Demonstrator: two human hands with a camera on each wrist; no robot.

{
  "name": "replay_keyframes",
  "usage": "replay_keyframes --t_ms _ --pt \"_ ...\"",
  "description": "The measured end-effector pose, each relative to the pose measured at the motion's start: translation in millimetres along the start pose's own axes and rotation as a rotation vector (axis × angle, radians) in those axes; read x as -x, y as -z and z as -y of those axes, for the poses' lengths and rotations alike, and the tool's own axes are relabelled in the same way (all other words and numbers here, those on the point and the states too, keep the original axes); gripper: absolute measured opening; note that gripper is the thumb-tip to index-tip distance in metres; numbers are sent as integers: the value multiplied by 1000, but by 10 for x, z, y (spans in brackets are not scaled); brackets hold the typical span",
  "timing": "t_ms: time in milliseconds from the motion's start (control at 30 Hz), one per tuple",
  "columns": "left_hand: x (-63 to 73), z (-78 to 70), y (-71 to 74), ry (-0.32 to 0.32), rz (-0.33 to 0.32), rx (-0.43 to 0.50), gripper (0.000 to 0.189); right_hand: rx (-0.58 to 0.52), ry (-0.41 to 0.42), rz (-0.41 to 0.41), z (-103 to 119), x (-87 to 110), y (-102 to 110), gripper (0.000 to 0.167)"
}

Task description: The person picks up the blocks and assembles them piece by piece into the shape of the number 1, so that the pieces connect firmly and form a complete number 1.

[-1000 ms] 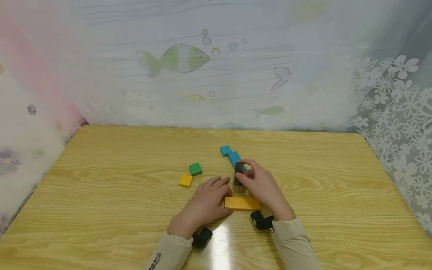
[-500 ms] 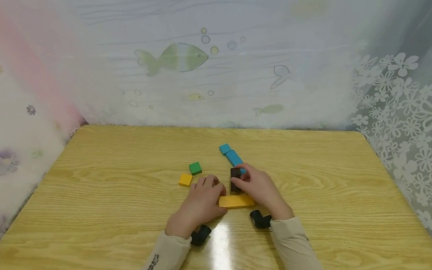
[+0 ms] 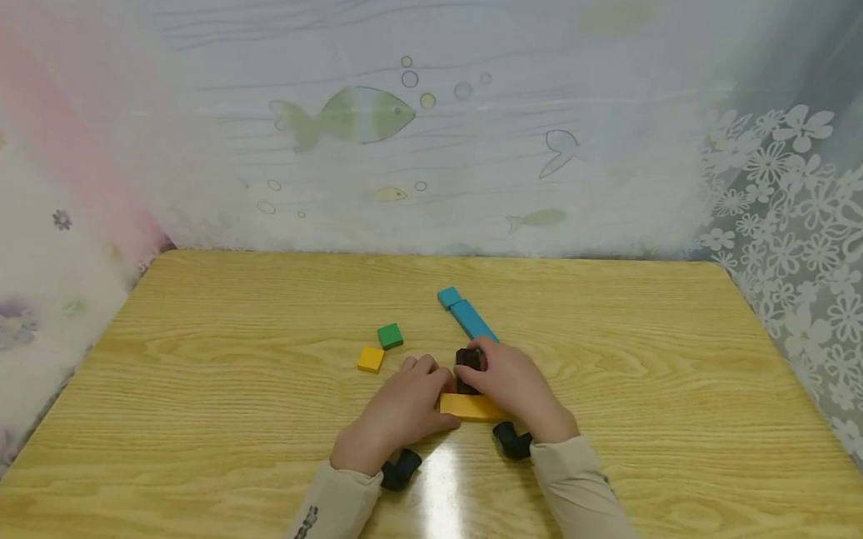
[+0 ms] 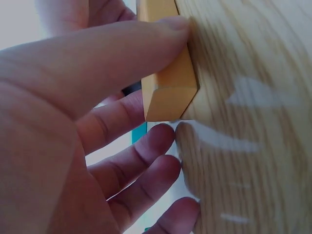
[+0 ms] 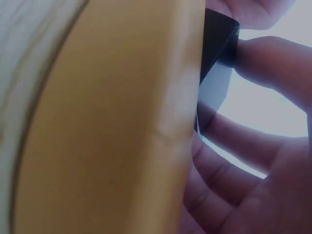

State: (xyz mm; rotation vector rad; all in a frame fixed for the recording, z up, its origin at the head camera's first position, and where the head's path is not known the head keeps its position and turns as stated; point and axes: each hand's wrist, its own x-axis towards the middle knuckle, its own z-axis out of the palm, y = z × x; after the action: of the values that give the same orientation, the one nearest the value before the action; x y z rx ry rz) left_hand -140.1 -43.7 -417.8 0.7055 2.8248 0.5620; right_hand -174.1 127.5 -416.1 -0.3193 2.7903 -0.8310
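Note:
In the head view, my left hand [image 3: 405, 405] pinches the left end of a long orange block [image 3: 467, 407] lying on the table. The left wrist view shows its thumb over that block [image 4: 170, 102] and the index finger against the opposite side, the other fingertips near the wood. My right hand [image 3: 517, 388] holds a black block [image 3: 466, 368] between thumb and fingers, just behind the orange one. In the right wrist view the orange block fills much of the picture and partly hides the black block [image 5: 217, 41].
A long blue block [image 3: 472, 317] and a small blue block [image 3: 449, 297] lie behind the right hand. To the left sit a green block [image 3: 390, 335] and a small yellow block [image 3: 371, 360]. The wooden table [image 3: 206, 371] ends at a printed curtain [image 3: 331, 196].
My right hand has brought the black block nearer, from beside the blue block to right behind the orange one. The orange block and left hand have shifted slightly left.

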Motion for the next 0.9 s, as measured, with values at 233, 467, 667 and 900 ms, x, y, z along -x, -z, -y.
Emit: replay_keyframes --t_ms 233,467,667,900 --pt "5 6 25 27 35 32 30 -15 -3 1 -23 -16 -26 30" --pt "16 -17 44 38 41 27 30 -67 0 23 -60 -17 -9 29" --pt "20 -22 28 40 44 -8 31 -97 5 41 -93 -16 2 29" --pt "8 -38 21 -2 49 -51 37 -127 30 78 -143 -38 29 31"
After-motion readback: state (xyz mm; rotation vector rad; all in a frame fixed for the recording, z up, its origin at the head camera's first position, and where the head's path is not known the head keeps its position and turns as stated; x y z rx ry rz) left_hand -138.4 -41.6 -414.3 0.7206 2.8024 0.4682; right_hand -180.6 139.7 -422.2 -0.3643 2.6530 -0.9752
